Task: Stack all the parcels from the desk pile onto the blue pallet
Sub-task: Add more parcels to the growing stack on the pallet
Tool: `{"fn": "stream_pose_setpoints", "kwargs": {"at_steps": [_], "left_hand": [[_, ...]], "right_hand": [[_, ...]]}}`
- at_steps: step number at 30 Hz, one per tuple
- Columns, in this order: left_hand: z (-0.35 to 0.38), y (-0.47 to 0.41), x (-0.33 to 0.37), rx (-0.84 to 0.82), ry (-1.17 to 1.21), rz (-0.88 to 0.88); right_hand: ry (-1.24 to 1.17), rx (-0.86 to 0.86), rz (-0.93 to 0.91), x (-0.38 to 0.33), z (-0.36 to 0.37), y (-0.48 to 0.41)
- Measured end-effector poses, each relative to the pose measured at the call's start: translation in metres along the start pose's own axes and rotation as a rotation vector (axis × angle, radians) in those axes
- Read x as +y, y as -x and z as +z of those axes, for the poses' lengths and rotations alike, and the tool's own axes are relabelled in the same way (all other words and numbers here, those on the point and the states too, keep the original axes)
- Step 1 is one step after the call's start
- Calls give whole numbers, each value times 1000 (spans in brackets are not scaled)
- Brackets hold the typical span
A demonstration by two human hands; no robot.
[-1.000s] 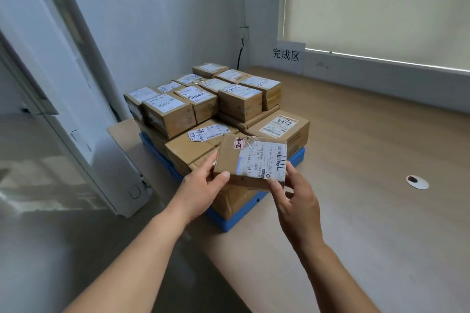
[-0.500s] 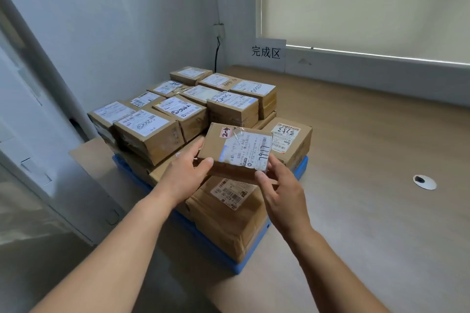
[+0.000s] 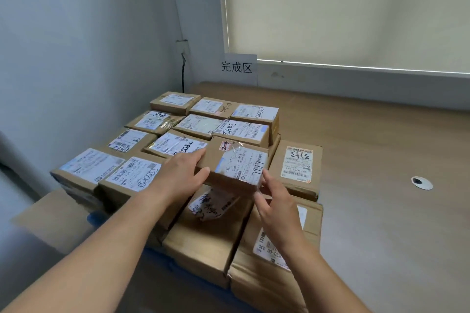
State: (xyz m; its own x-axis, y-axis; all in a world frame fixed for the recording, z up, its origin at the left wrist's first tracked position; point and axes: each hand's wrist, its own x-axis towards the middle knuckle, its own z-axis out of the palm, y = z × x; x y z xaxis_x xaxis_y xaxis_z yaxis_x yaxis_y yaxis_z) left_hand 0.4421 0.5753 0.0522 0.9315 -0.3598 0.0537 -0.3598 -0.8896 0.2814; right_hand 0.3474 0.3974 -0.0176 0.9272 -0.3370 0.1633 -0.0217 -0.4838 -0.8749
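I hold a flat brown parcel (image 3: pixel 236 164) with a white label and a red "2-4" sticker, level with the top layer of the stack. My left hand (image 3: pixel 178 178) grips its left side, thumb on the front face. At the front right corner, my right hand (image 3: pixel 276 206) pinches the parcel, thumb under the edge. Several labelled parcels (image 3: pixel 132 178) lie packed in rows on the blue pallet (image 3: pixel 95 218), which shows only as a blue strip under them. A lower parcel with scribbled writing (image 3: pixel 211 207) lies just below the held one.
The pallet stands on a wooden desk (image 3: pixel 381 147) in the corner against the wall. A parcel marked 3153 (image 3: pixel 296 165) sits right of the held one. On the back ledge stands a paper sign (image 3: pixel 236 67), and a round cable grommet (image 3: pixel 421 182) lies at the right.
My view has moved closer and higher over the stack. Both hands have carried the parcel forward, from in front of the pile to the row beside the top-layer parcels.
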Motion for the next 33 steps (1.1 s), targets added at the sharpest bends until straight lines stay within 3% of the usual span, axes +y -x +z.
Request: {"fn": "stream_pose_setpoints", "kwargs": {"at_steps": [8, 15, 33], "left_hand": [[9, -27, -31, -53, -110, 169], [9, -34, -36, -7, -202, 254], [7, -31, -35, -5, -303, 287]], "right_hand": [[46, 44, 112, -5, 28, -12], [109, 109, 65, -10, 28, -16], [157, 150, 39, 1, 46, -12]]}}
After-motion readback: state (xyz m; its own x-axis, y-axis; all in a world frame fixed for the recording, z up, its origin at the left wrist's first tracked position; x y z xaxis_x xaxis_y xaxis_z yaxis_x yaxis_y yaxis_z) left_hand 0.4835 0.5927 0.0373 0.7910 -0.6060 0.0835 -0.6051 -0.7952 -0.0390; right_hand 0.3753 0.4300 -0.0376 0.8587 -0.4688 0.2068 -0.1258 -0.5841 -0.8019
